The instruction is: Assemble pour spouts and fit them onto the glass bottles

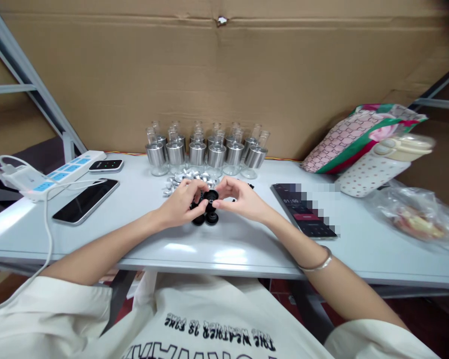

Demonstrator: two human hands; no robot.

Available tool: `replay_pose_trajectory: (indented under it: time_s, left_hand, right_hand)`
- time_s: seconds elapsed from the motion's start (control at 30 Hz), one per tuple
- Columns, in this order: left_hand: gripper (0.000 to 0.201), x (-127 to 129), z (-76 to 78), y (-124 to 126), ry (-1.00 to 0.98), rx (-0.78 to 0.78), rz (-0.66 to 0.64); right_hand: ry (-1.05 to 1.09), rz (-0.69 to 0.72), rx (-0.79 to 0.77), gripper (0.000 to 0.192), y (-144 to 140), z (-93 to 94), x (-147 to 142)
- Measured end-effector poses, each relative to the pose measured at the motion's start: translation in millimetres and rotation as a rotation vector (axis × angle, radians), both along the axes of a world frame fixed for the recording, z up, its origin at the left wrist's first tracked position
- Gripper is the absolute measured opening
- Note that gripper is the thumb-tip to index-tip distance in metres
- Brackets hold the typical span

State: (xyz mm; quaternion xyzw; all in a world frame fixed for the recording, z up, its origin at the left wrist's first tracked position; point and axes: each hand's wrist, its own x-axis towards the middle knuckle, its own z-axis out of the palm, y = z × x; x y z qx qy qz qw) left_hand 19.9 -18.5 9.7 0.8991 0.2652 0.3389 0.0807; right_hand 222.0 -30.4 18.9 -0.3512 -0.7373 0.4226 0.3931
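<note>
My left hand (pixel 182 202) and my right hand (pixel 239 198) meet over the middle of the white table (pixel 247 244). Both pinch a small black round cap (pixel 210 196) between their fingertips. More black caps (pixel 205 218) lie on the table just below the hands. Behind the hands sits a small heap of silver metal collars (pixel 187 177). Further back stand two rows of small glass bottles with silver collars (pixel 205 149), several in each row, against the cardboard wall.
A black phone (pixel 86 200), a small black device (pixel 106 165) and a white power strip with blue sockets (pixel 56 174) lie at the left. A dark tablet (pixel 303 212) lies right of the hands. A patterned bag (pixel 359 134), a dotted bottle (pixel 381 167) and a plastic bag (pixel 415 214) sit at the right.
</note>
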Motion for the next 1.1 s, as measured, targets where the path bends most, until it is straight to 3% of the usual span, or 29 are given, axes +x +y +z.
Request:
replay_pose_trajectory:
  time_s: [0.13,0.23,0.37,0.5,0.63,0.87,0.93,1.0,1.1]
  left_hand:
    - [0.013,0,5.0,-3,0.018,0.067,-0.023]
    - [0.024,-1,7.0,-4,0.003,0.076,-0.017]
    - [0.030,-2,4.0,1,0.023,0.077,0.004]
    - [0.027,-4,-0.7,5,0.026,0.191,-0.021]
    - [0.025,-4,-1.8,5,0.025,0.310,-0.074]
    - [0.028,-6,4.2,1,0.062,0.266,-0.080]
    - [0.028,-6,6.3,1,0.049,0.270,-0.070]
    - [0.028,-7,7.6,2,0.041,0.300,-0.068]
    - [0.026,-7,8.1,4,0.046,0.335,-0.097]
  right_hand:
    - [0.007,-0.039,0.025,0.035,-1,-0.7,-2]
    - [0.102,-0.033,0.006,0.034,-2,0.0,-4]
    - [0.216,0.000,-0.084,0.041,-2,0.2,-6]
    - [0.255,0.021,-0.125,0.045,-2,0.2,-8]
    - [0.234,0.026,-0.086,0.042,-3,-0.8,-8]
    - [0.078,0.025,-0.014,0.023,4,6.1,4]
    - [0.028,-0.081,0.018,0.020,11,10.8,15]
    - [-0.058,-0.300,0.057,0.018,21,13.4,29]
    - [-0.425,-0.584,0.170,0.015,34,10.7,49]
